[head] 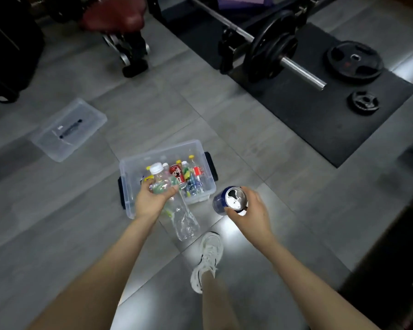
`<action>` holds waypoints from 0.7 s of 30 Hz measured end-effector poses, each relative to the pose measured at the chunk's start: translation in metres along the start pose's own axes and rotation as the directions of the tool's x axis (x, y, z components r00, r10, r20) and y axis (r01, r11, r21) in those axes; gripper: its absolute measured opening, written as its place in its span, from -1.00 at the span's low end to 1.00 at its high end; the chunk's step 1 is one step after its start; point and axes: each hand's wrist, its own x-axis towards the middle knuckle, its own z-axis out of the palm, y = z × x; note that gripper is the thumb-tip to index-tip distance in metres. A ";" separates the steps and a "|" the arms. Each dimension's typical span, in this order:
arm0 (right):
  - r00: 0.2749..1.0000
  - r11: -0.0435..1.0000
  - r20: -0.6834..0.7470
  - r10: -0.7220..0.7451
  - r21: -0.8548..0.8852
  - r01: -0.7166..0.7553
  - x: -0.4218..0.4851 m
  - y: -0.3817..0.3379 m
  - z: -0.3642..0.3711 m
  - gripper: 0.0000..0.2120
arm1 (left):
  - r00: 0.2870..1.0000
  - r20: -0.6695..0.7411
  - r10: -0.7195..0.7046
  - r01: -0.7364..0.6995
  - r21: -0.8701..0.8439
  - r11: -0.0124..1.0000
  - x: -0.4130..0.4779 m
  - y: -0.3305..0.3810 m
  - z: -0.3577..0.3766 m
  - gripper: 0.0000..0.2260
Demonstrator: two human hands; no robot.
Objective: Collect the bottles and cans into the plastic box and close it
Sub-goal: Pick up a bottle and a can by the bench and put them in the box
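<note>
Both forearms reach forward. The left hand [153,201] curls around a white-capped bottle [158,177] and a crumpled clear bottle [185,222] (over the open plastic box's [138,160] near edge, on the floor). The right hand [250,210] grips a blue can [221,202] just right of the box.

Barbell [301,70] and loose plate [354,61] rest on mat [320,129]

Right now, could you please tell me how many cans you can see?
2: a blue can gripped in the right hand, and a red can in the box among bottles. Others may be hidden under them.
</note>
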 end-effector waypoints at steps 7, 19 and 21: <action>0.999 0.997 0.000 0.052 -0.056 -0.052 0.157 0.017 0.079 -0.46 | 0.991 0.071 -0.116 0.112 0.058 0.992 0.174 -0.004 0.061 -0.47; 0.978 0.982 -0.112 0.177 0.085 -0.168 0.261 0.088 0.153 -0.50 | 0.983 0.071 -0.167 0.152 0.187 0.971 0.340 -0.055 0.182 -0.36; 0.981 0.983 -0.099 0.167 0.089 -0.159 0.266 0.092 0.160 -0.55 | 0.977 0.083 -0.198 0.174 0.230 0.957 0.354 -0.064 0.196 -0.32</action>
